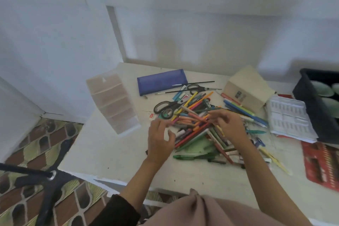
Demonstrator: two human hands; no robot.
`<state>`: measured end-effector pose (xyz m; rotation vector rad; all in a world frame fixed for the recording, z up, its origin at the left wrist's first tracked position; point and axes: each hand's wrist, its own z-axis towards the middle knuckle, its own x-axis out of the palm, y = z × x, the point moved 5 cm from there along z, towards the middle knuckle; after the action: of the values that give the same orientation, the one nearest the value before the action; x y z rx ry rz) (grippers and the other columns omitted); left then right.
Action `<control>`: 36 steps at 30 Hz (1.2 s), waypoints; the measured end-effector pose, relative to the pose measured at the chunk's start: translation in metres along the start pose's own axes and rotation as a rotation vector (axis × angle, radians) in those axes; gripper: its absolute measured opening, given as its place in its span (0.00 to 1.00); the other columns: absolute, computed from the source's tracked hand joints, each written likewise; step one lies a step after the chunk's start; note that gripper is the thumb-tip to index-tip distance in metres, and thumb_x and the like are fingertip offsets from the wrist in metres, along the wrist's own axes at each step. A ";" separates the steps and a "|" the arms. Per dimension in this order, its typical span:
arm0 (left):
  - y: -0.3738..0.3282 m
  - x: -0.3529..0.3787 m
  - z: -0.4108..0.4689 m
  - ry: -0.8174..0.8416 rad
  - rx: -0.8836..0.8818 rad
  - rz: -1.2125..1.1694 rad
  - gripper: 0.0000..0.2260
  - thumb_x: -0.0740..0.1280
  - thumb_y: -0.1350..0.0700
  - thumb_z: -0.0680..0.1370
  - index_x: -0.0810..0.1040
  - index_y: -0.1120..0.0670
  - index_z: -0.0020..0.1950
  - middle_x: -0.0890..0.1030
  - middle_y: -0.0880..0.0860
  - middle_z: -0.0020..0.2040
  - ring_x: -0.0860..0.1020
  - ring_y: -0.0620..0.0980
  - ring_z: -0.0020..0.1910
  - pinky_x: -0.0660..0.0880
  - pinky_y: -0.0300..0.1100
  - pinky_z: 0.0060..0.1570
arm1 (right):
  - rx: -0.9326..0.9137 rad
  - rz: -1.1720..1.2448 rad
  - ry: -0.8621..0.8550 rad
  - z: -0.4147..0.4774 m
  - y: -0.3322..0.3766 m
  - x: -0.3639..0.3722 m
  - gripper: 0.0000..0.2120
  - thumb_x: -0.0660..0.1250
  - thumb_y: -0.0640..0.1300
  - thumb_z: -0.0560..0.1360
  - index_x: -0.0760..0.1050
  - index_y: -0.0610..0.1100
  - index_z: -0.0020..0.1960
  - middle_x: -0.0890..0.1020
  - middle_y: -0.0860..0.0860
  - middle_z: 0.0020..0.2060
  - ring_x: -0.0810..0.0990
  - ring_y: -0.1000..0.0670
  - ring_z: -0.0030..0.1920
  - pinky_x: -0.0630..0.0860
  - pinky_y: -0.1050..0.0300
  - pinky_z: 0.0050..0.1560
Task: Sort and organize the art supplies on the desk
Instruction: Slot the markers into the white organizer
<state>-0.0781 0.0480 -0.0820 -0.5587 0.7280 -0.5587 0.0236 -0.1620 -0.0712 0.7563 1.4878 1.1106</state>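
The pile (pixel 194 134) of pens and pencils is lying in the middle of the tabletop (pixel 113 156), and the person is reaching into it with both hands. The right hand (pixel 229 124) is coming in from the right side, and its fingertips are pinching the end of an orange pencil (pixel 199 117) on top of the pile. That pencil is pointing sideways, running from the right hand toward the left hand (pixel 159 141). Most of the other sticks under it are lying slanted, from near and left to far and right, so the orange one is crossing over them and should lift off without dragging the rest. The left hand is sitting at the left edge of the pile with its fingers curled in. The view is blurry there, so I cannot tell if it is holding anything. The drawers (pixel 113 101) are standing off to the left, apart from the pile, and the left hand is the nearer one to them. The blue pouch (pixel 162 82) is lying at the back, past the scissors (pixel 166 107). I think the pencil will need to go across to the left, so passing it to the left hand looks like the short way.
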 end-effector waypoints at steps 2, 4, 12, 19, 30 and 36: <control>-0.026 0.030 0.007 0.137 0.086 -0.066 0.11 0.62 0.66 0.70 0.74 0.55 0.50 0.74 0.52 0.45 0.73 0.51 0.45 0.75 0.46 0.42 | 0.014 -0.040 -0.058 -0.013 -0.005 -0.030 0.21 0.55 0.25 0.75 0.79 0.46 0.47 0.84 0.47 0.41 0.84 0.53 0.42 0.79 0.59 0.49; -0.056 0.061 0.010 0.265 0.164 -0.130 0.09 0.62 0.67 0.71 0.77 0.59 0.47 0.75 0.53 0.44 0.73 0.50 0.45 0.75 0.46 0.43 | 0.033 -0.112 -0.118 -0.030 -0.010 -0.064 0.18 0.57 0.27 0.75 0.80 0.44 0.49 0.84 0.49 0.41 0.83 0.60 0.41 0.77 0.68 0.44; -0.137 0.169 -0.020 0.742 0.491 -0.064 0.09 0.61 0.57 0.72 0.80 0.53 0.46 0.77 0.51 0.45 0.70 0.50 0.48 0.65 0.44 0.42 | 0.226 -0.428 -0.233 -0.104 -0.061 -0.152 0.10 0.69 0.32 0.71 0.81 0.46 0.46 0.82 0.52 0.39 0.78 0.60 0.38 0.70 0.73 0.37; -0.162 0.202 -0.038 0.835 0.583 0.186 0.08 0.70 0.44 0.67 0.80 0.47 0.40 0.75 0.49 0.42 0.65 0.49 0.48 0.69 0.50 0.41 | 0.325 -0.543 -0.298 -0.130 -0.097 -0.159 0.11 0.74 0.37 0.69 0.81 0.43 0.51 0.78 0.47 0.43 0.72 0.55 0.36 0.64 0.69 0.37; -0.164 0.210 -0.036 1.076 0.504 0.180 0.12 0.64 0.44 0.77 0.80 0.50 0.53 0.75 0.47 0.52 0.67 0.48 0.55 0.61 0.50 0.53 | 0.310 -0.348 -0.532 -0.135 -0.088 -0.167 0.08 0.74 0.39 0.69 0.82 0.46 0.48 0.81 0.54 0.39 0.73 0.54 0.40 0.67 0.68 0.39; -0.164 0.181 0.005 0.976 -0.050 -0.433 0.06 0.70 0.56 0.75 0.75 0.56 0.46 0.77 0.45 0.39 0.71 0.39 0.33 0.69 0.33 0.36 | 0.315 0.095 -0.760 -0.131 -0.063 -0.177 0.07 0.72 0.41 0.71 0.80 0.45 0.49 0.82 0.49 0.38 0.79 0.56 0.36 0.74 0.70 0.35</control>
<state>-0.0068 -0.1848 -0.0555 -0.4736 1.5593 -1.2531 -0.0579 -0.3761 -0.0653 1.3037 0.9771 0.5423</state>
